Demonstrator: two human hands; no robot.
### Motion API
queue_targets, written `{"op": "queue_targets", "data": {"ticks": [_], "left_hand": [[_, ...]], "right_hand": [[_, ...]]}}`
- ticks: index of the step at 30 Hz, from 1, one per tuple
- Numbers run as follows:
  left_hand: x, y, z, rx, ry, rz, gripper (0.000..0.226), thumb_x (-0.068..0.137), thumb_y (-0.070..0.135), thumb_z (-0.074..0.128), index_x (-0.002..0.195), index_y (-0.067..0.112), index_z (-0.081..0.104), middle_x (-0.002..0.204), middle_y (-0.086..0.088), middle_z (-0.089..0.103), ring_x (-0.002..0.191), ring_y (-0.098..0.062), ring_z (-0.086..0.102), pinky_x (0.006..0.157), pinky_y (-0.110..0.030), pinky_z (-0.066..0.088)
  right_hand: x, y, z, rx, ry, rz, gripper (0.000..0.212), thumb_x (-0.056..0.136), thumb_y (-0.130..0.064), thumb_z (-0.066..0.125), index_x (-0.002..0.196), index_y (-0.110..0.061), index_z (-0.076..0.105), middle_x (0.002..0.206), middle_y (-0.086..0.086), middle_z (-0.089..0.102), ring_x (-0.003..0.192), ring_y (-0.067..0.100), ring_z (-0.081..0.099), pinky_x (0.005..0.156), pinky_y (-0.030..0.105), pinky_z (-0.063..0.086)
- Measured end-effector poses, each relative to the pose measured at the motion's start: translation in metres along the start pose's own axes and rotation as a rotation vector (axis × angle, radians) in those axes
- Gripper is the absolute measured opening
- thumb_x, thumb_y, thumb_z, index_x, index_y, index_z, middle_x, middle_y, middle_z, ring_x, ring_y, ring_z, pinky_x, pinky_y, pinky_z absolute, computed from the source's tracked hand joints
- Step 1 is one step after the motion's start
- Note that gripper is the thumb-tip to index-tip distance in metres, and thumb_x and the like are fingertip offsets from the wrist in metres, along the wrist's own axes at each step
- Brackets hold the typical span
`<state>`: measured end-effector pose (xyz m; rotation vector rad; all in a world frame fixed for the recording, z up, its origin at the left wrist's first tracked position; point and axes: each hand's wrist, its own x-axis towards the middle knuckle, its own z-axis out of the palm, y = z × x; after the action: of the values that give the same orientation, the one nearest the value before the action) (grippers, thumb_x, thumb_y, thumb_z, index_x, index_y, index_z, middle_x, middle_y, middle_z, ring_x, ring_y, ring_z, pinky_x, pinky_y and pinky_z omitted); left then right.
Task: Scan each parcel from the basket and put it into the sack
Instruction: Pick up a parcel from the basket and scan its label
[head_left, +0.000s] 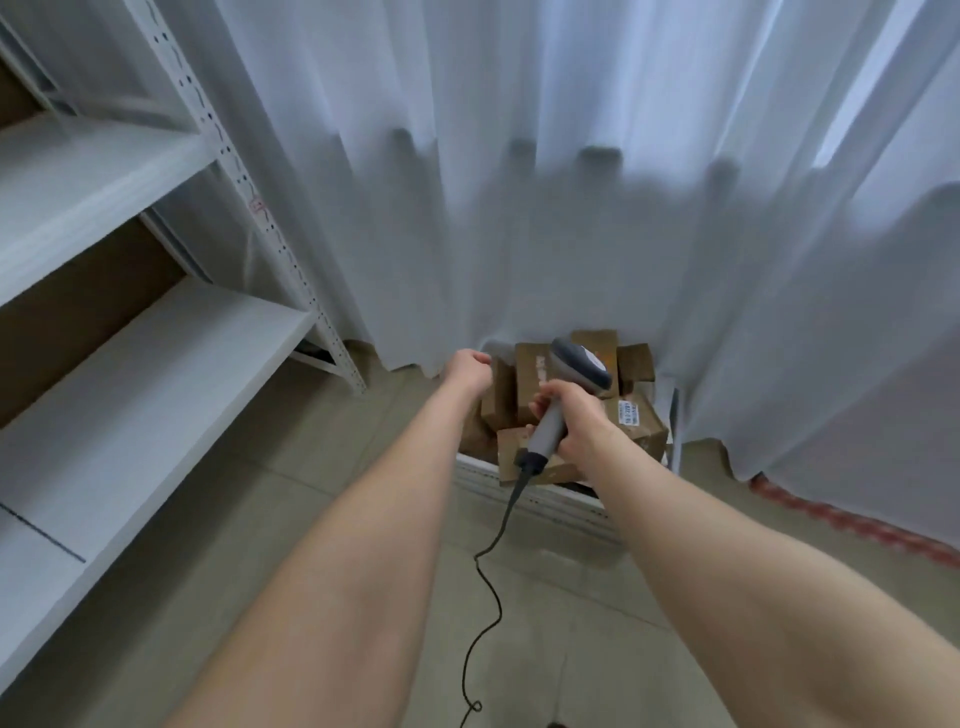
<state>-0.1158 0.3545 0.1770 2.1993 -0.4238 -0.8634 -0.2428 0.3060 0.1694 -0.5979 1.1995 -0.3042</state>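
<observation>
Over the basket (561, 506), the person's right hand (576, 418) is wrapped tight round the grey handle of a barcode scanner (581, 365). The scanner's dark head points away from the person, above the middle of the load. A black cable (488, 582) leaves the butt of the handle, drops past the basket's near wall and snakes back over the floor (597, 639) toward the person.

The left hand (470, 369) is out over the basket's left far corner with its fingers curled in. It sits right against an upright brown parcel (501, 387), but from where I stand I cannot tell whether it has hold of that parcel, the rim, or nothing. Both forearms are bare and stretched well forward.

Inside the basket the parcels are brown cardboard boxes, piled loosely and at odd angles, several standing on end. One at the right side, the labelled parcel (636, 421), lies flat with a white printed sticker facing up, just beyond the right hand's knuckles. Another box (595, 343) pokes up at the far side, behind the scanner's head.

Behind the basket, and touching its far edge, a pale sheer curtain (571, 208) hangs to the floor. Left of the basket stands white metal shelving (156, 338) with perforated uprights. To the basket's right, a red strip (857, 522) runs along the foot of the curtain.
</observation>
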Motion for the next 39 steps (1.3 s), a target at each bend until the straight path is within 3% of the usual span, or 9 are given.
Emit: {"op": "queue_targets", "data": {"ticks": [4,8,13,16,20,27,31,34,39], "left_hand": [[0.034,0.023,0.052,0.058,-0.081,0.01,0.031,0.096,0.006,0.043,0.122,0.012,0.059,0.129,-0.011,0.056,0.119,-0.029,0.051,0.102,-0.041,0.044],[0.079,0.038,0.106,0.11,-0.188,0.002,0.033,0.096,0.007,0.045,0.127,0.011,0.057,0.135,-0.01,0.052,0.123,-0.028,0.048,0.103,-0.039,0.043],[0.131,0.043,0.169,0.124,-0.346,-0.071,0.037,0.098,0.01,0.044,0.135,0.01,0.048,0.14,-0.011,0.046,0.126,-0.029,0.045,0.102,-0.038,0.044],[0.153,0.036,0.203,0.127,-0.421,-0.166,0.042,0.099,0.013,0.045,0.139,0.007,0.04,0.136,-0.013,0.045,0.114,-0.029,0.049,0.097,-0.037,0.045],[0.177,0.023,0.249,0.127,-0.492,-0.288,0.043,0.098,0.019,0.048,0.138,0.004,0.039,0.112,-0.01,0.05,0.101,-0.024,0.05,0.095,-0.034,0.046],[0.207,0.004,0.319,0.015,-0.458,-0.431,0.062,0.093,0.027,0.058,0.143,0.003,0.03,0.142,-0.012,0.045,0.127,-0.029,0.045,0.104,-0.038,0.041],[0.215,0.001,0.345,-0.086,-0.427,-0.503,0.058,0.091,0.032,0.06,0.138,0.003,0.041,0.126,-0.012,0.058,0.115,-0.026,0.054,0.095,-0.035,0.044],[0.212,0.009,0.351,-0.082,-0.423,-0.532,0.054,0.088,0.036,0.061,0.132,0.006,0.048,0.116,-0.012,0.061,0.108,-0.029,0.055,0.096,-0.04,0.046],[0.196,0.054,0.343,-0.102,-0.457,-0.554,0.044,0.086,0.042,0.061,0.119,0.014,0.055,0.117,-0.006,0.06,0.11,-0.029,0.055,0.089,-0.042,0.05]], "right_hand": [[0.043,-0.028,-0.036,0.032,0.076,-0.013,0.018,0.087,-0.011,0.064,0.105,-0.009,0.061,0.077,0.003,0.061,0.072,0.015,0.06,0.074,0.034,0.054],[0.096,-0.051,-0.07,0.009,0.213,0.005,0.03,0.082,-0.018,0.071,0.109,-0.012,0.059,0.094,0.005,0.064,0.088,0.02,0.061,0.091,0.042,0.052],[0.179,-0.064,-0.11,0.018,0.343,0.043,0.049,0.072,-0.019,0.076,0.117,-0.013,0.057,0.106,0.012,0.065,0.096,0.031,0.063,0.091,0.047,0.052],[0.21,-0.066,-0.127,0.025,0.407,0.055,0.031,0.077,-0.009,0.072,0.104,-0.011,0.056,0.106,0.011,0.063,0.101,0.031,0.061,0.094,0.048,0.05],[0.253,-0.072,-0.153,-0.004,0.423,0.062,0.038,0.083,-0.001,0.065,0.119,-0.007,0.053,0.088,0.008,0.056,0.073,0.021,0.054,0.063,0.035,0.048],[0.324,-0.073,-0.185,-0.12,0.36,0.156,0.028,0.084,-0.004,0.065,0.111,-0.007,0.057,0.086,0.01,0.06,0.071,0.024,0.058,0.053,0.032,0.045],[0.346,-0.072,-0.199,-0.167,0.314,0.19,0.014,0.084,-0.003,0.064,0.096,-0.008,0.059,0.083,0.01,0.061,0.069,0.025,0.058,0.059,0.034,0.05],[0.35,-0.075,-0.209,-0.178,0.285,0.204,0.02,0.079,0.001,0.064,0.099,-0.005,0.063,0.1,0.016,0.066,0.087,0.029,0.063,0.083,0.044,0.056],[0.329,-0.117,-0.218,-0.209,0.309,0.157,0.038,0.079,-0.001,0.065,0.116,-0.004,0.058,0.112,0.016,0.064,0.103,0.03,0.062,0.093,0.044,0.053]]}}
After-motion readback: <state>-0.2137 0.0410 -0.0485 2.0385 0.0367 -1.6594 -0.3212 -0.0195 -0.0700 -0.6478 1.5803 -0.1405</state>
